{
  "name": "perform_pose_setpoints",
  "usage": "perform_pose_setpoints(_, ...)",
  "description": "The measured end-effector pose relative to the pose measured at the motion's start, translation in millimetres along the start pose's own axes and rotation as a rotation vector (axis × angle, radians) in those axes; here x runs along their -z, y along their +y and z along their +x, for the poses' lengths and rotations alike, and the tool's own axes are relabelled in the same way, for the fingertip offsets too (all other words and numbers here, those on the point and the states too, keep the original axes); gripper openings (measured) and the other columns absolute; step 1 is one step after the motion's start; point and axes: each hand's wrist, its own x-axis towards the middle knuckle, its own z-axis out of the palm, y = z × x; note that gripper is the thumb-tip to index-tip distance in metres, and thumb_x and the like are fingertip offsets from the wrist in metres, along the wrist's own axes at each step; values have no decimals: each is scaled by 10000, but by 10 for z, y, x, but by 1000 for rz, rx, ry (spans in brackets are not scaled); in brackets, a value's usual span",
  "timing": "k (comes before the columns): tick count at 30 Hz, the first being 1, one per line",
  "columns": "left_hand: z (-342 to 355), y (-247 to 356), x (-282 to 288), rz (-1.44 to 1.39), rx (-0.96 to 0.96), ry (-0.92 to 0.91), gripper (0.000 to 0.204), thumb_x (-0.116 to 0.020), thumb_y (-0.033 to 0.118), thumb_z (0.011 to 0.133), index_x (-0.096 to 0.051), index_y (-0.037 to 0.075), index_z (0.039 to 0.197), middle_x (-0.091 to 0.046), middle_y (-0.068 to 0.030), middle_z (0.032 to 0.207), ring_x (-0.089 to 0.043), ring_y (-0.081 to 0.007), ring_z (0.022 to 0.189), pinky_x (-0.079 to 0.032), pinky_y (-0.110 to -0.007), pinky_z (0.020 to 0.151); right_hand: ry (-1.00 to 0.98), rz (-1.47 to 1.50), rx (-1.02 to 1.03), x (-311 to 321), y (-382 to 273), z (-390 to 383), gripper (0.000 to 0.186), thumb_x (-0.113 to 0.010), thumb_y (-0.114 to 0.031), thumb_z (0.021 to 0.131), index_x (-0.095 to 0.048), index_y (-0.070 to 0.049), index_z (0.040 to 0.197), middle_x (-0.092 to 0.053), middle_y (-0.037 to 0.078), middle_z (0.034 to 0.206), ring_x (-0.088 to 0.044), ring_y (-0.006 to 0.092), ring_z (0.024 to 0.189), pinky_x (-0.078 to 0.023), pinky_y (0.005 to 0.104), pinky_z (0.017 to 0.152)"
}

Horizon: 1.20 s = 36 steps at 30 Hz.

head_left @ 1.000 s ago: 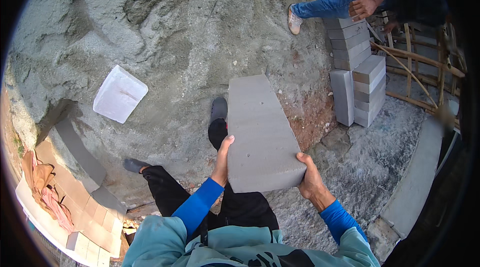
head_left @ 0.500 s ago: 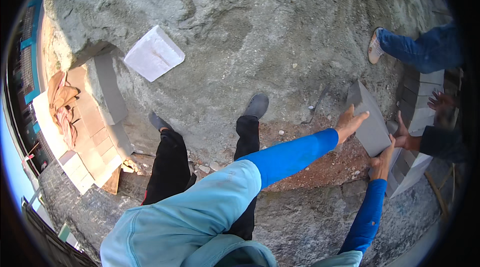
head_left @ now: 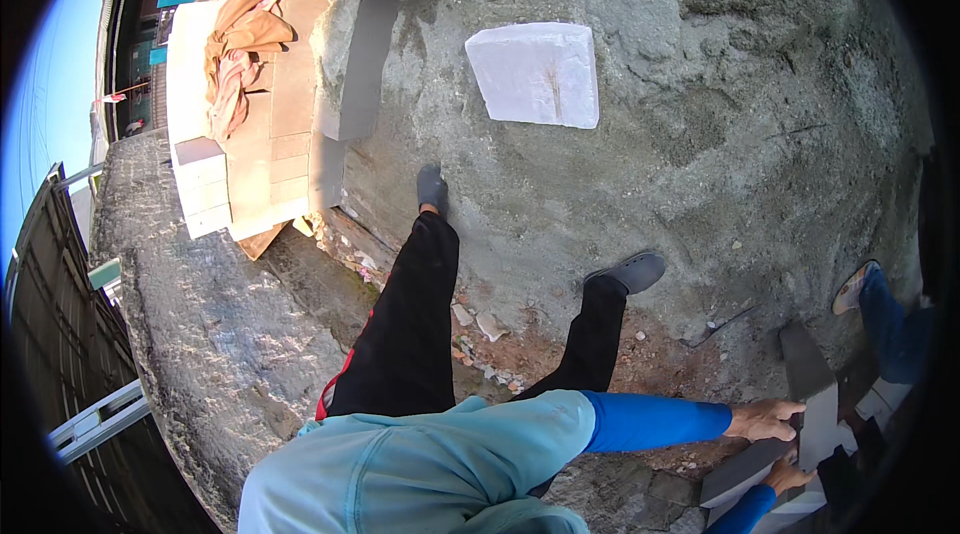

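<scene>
At the lower right, my left hand (head_left: 770, 421) grips the near left side of a grey building block (head_left: 821, 419). My right hand (head_left: 788, 475) is lower down, its fingers against the bottom edge of the same block; part of that hand is hidden. Another grey block (head_left: 742, 472) lies just left of my right hand, with more light blocks (head_left: 880, 402) behind and beside the held one. The held block's far face is in shade.
A pale, roughly square slab (head_left: 537, 76) lies on uneven grey ground. To the left stands a stack of blocks (head_left: 285, 124) with a brown cloth (head_left: 240, 44) on it. At the right edge is another person's jeans-clad leg (head_left: 893, 329). Rubble (head_left: 480, 322) lies near my feet.
My view has swung right, so the slab and stack appear farther right. My hands and the block now sit lower at the right. The co-worker's hands, earlier by the block, no longer show clearly.
</scene>
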Motion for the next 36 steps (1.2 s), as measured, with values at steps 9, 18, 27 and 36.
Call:
perform_pose_setpoints(9,-4999,2116,4577,-199,-150,1448,431,-599,273,991,-510,37,1341,-620,-154,1166,-639,-218,921,-529,-331,735,-944,-329,68,-1982,104,-4645,866,-628,-555,967,-371,66,1514,-460,295,1483,-511,427,1337,-443,515,1098)
perform_pose_setpoints(18,-8996,3111,7846,-180,-369,2056,505,-620,333,1005,-557,-16,1364,-603,-158,1322,-581,-263,1188,-458,-381,1014,-1885,-532,212,-4086,772,-12080,856,-579,-564,988,-367,87,1501,-459,290,1469,-521,386,1316,-466,501,1060)
perform_pose_setpoints(27,-9344,3601,9196,-375,-401,2035,664,-459,464,1049,-517,-118,1362,-538,-302,1401,-525,-403,1298,-409,-459,1083,-1936,-409,-390,-5101,933,-14896,899,-438,-638,1015,-251,54,1558,-343,250,1568,-446,362,1382,-423,543,1090)
perform_pose_setpoints(36,-9196,3484,8981,-73,-301,2086,558,-406,363,1068,-585,-134,1247,-633,-335,1216,-623,-439,1113,-470,-468,995,-1729,-390,-259,-4968,1042,-14936,982,-596,-609,950,-350,205,1441,-413,324,1498,-487,381,1346,-414,450,1099)
